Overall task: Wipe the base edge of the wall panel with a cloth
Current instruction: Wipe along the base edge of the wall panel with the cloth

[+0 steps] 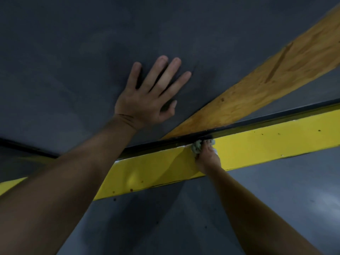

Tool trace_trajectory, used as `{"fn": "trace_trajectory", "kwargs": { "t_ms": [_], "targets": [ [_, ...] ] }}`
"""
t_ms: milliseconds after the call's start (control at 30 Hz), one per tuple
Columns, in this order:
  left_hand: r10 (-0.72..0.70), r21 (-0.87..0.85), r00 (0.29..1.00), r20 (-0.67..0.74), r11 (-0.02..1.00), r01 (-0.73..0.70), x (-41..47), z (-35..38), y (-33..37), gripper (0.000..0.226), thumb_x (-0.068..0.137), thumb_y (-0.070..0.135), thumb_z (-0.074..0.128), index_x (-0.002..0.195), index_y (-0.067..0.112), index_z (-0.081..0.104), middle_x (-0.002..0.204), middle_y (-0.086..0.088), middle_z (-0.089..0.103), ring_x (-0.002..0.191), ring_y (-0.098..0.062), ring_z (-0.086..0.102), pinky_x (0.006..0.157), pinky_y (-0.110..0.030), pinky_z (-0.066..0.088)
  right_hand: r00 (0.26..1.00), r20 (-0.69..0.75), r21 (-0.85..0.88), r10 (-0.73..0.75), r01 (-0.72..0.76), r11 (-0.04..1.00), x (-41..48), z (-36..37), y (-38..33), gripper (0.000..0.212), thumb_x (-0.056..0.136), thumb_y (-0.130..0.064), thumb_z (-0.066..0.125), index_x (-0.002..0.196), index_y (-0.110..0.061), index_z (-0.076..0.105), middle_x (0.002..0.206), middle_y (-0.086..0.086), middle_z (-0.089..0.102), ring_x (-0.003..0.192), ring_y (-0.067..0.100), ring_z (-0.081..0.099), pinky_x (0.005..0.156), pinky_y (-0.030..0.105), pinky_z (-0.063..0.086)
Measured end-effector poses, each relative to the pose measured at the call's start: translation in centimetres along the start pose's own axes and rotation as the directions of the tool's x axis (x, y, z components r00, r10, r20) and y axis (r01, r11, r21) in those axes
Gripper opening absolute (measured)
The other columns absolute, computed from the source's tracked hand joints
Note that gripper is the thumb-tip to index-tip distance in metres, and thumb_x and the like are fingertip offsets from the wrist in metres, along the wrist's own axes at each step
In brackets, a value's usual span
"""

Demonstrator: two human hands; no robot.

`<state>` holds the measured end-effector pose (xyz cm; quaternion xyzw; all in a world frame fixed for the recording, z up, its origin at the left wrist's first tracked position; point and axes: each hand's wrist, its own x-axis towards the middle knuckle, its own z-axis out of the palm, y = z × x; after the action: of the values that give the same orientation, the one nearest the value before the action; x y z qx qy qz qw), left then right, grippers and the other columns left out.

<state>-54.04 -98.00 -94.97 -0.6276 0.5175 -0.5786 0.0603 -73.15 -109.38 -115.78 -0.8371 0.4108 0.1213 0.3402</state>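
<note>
The dark grey wall panel (73, 61) fills the upper half of the view. Its base edge (158, 144) is a dark strip running from lower left to upper right. My left hand (147, 100) lies flat on the panel, fingers spread, holding nothing. Below it, my right hand (207, 157) is closed around a small bunched grey-green cloth (197, 146). The cloth is pressed against the base edge where it meets the yellow band. Most of the cloth is hidden inside my fist.
A bright yellow painted band (257, 144) runs along the floor just under the base edge. A wooden plank (266, 74) slants across the panel from the edge up to the right. Glossy grey floor (276, 190) lies below the yellow band.
</note>
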Motion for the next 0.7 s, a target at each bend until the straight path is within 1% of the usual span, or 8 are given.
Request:
{"fn": "trace_trajectory", "kwargs": {
  "t_ms": [133, 267, 333, 400, 467, 567, 633, 700],
  "targets": [
    [0.005, -0.001, 1.000, -0.009, 1.000, -0.005, 0.0, 0.0, 0.1, 0.073, 0.092, 0.055, 0.056, 0.157, 0.025, 0.047, 0.160, -0.008, 0.035, 0.145, -0.028, 0.040, 0.125, -0.055, 0.010, 0.999, -0.035, -0.007, -0.029, 0.029, 1.000, -0.8, 1.6, -1.7, 0.074, 0.097, -0.017, 0.042, 0.158, -0.003, 0.001, 0.167, 0.012, 0.001, 0.154, 0.026, 0.006, 0.122, 0.035, 0.015],
    [0.012, -0.015, 1.000, 0.010, 1.000, -0.012, 0.1, -0.2, 0.2, 0.072, 0.093, 0.054, 0.054, 0.157, 0.024, 0.047, 0.160, -0.009, 0.035, 0.144, -0.029, 0.039, 0.123, -0.055, 0.011, 1.000, -0.011, -0.017, -0.027, 0.027, 1.000, -0.8, 1.3, -1.5, 0.074, 0.098, -0.017, 0.042, 0.158, -0.004, 0.002, 0.167, 0.012, 0.000, 0.154, 0.026, 0.005, 0.123, 0.036, 0.015],
    [0.002, -0.021, 0.999, 0.036, 1.000, -0.001, 0.0, -0.3, 0.2, 0.072, 0.093, 0.054, 0.053, 0.158, 0.023, 0.045, 0.161, -0.009, 0.033, 0.146, -0.029, 0.037, 0.123, -0.055, 0.010, 0.996, 0.071, 0.008, -0.056, 0.056, 0.998, -0.8, 0.3, -1.6, 0.079, 0.096, -0.025, 0.049, 0.158, -0.005, 0.004, 0.167, 0.011, 0.003, 0.153, 0.028, 0.012, 0.121, 0.039, 0.022],
    [0.013, -0.017, 0.997, 0.071, 1.000, -0.012, 0.2, -0.6, 0.1, 0.074, 0.094, 0.054, 0.051, 0.160, 0.023, 0.042, 0.163, -0.009, 0.030, 0.148, -0.029, 0.034, 0.124, -0.055, 0.007, 0.989, 0.125, 0.036, -0.077, 0.073, 0.997, -0.9, -1.1, -1.5, 0.088, 0.088, -0.034, 0.063, 0.157, -0.008, 0.013, 0.163, 0.012, 0.021, 0.145, 0.032, 0.032, 0.112, 0.039, 0.036],
    [0.018, -0.054, 0.990, 0.140, 0.998, -0.010, 0.4, -1.5, 0.0, 0.075, 0.096, 0.054, 0.048, 0.163, 0.023, 0.036, 0.168, -0.007, 0.026, 0.151, -0.028, 0.028, 0.126, -0.054, 0.000, 0.989, 0.122, 0.037, -0.082, 0.078, 0.996, -1.8, -3.1, -1.3, 0.095, 0.081, -0.042, 0.072, 0.155, -0.013, 0.021, 0.158, 0.010, 0.032, 0.134, 0.033, 0.046, 0.101, 0.038, 0.045],
    [-0.012, -0.195, 0.941, 0.339, 0.977, 0.082, 0.9, -3.8, -0.1, 0.080, 0.097, 0.055, 0.046, 0.167, 0.024, 0.022, 0.173, -0.005, 0.010, 0.158, -0.028, 0.012, 0.127, -0.051, -0.013, 0.984, 0.047, 0.003, -0.172, 0.172, 0.985, -5.1, -6.3, -1.1, 0.099, 0.088, -0.047, 0.070, 0.159, -0.010, 0.012, 0.167, 0.005, 0.005, 0.145, 0.027, 0.034, 0.108, 0.036, 0.040],
    [0.076, -0.278, 0.874, 0.479, 0.958, 0.069, 1.5, -6.1, -0.2, 0.086, 0.098, 0.056, 0.044, 0.169, 0.023, 0.008, 0.174, -0.009, -0.002, 0.161, -0.032, -0.001, 0.128, -0.053, -0.011, 0.983, 0.054, -0.044, -0.173, 0.176, 0.983, -8.2, -8.6, -0.7, 0.090, 0.097, -0.041, 0.061, 0.159, -0.007, 0.006, 0.167, 0.007, 0.003, 0.150, 0.027, 0.024, 0.114, 0.032, 0.028],
    [0.160, -0.291, 0.816, 0.556, 0.957, 0.011, 2.0, -8.9, -1.2, 0.089, 0.099, 0.053, 0.041, 0.168, 0.020, -0.005, 0.174, -0.014, -0.009, 0.161, -0.035, -0.006, 0.130, -0.054, -0.001, 0.989, 0.066, -0.018, -0.133, 0.134, 0.991, -11.6, -10.3, -0.3, 0.085, 0.098, -0.040, 0.059, 0.159, -0.007, 0.010, 0.166, 0.008, 0.012, 0.148, 0.028, 0.027, 0.113, 0.031, 0.028]
  ]
}}
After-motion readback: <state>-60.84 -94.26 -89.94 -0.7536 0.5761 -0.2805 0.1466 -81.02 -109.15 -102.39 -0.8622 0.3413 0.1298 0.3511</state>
